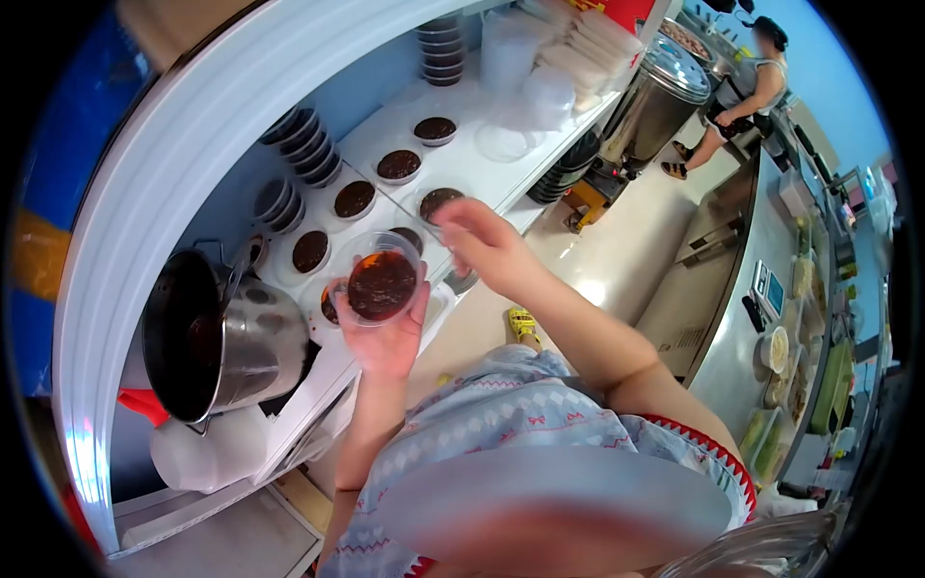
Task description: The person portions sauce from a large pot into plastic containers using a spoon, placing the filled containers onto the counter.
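Note:
A clear round plastic cup (383, 286) holding dark reddish-brown sauce is in my left hand (383, 345), with the fingers wrapped around its sides and base. My right hand (484, 245) is smeared by motion. It overlaps the edge of another cup of dark sauce (440, 203) on the white shelf (385, 123); whether it touches that cup, or holds anything, I cannot make out. More filled cups stand open along the shelf, among them one near the middle (355, 199) and one farther back (435, 129). Part of another cup is hidden behind my left hand.
A large metal pot (258, 332) with dark contents stands left of my left hand. Stacked filled cups (306, 146) line the shelf's back, and plastic-wrapped white supplies (549, 63) sit at its far end. A steel counter (713, 342) runs along the right. Another person (756, 87) stands beyond.

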The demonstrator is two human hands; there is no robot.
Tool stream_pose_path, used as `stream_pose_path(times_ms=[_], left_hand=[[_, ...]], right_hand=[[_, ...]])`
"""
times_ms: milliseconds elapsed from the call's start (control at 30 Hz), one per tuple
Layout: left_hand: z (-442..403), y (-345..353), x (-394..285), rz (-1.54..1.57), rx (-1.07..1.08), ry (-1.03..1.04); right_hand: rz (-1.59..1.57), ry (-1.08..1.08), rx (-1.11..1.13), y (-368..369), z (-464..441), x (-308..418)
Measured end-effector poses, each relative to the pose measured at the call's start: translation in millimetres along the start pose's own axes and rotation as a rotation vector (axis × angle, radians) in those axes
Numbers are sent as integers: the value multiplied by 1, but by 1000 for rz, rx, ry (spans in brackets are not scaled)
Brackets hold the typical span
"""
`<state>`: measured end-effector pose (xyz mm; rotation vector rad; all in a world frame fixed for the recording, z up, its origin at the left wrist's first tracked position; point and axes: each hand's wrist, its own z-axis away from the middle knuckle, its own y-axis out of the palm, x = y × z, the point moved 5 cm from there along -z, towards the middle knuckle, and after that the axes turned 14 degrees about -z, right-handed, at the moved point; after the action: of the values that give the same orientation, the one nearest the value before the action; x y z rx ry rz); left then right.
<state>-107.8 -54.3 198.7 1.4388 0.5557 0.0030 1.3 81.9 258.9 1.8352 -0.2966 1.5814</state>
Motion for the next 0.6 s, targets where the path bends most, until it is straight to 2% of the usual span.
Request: stream_pose_path(times_ms=[67,100,133,200,233,400,467,533,600], left_hand=[[-20,11,26,8,69,-23],[-32,11,41,-19,65,-34],[-45,10,55,-73,-26,-8],[-74,15,84,-79,44,-32],[-89,14,100,-81,-39,-60],[-163,12,162,-71,-102,-67],[-186,3,182,-66,-124,-61],[-202,-4,195,-76,-329,-85],[-208,-6,203,-69,-387,-25]], right_hand=[[68,107,-152,-46,5,-15],[65,116,-145,-60,6,-17],[32,158,-133,-74,5,-20],[5,203,-106,-105,-6,-20],[4,207,-85,-123,-13,-20],[-74,268,-106,-204,-56,-13],[-139,224,-76,-232,-76,-15],[-161,249,-70,-253,-94,-30],[-73,200,-75,-267,-109,-41]])
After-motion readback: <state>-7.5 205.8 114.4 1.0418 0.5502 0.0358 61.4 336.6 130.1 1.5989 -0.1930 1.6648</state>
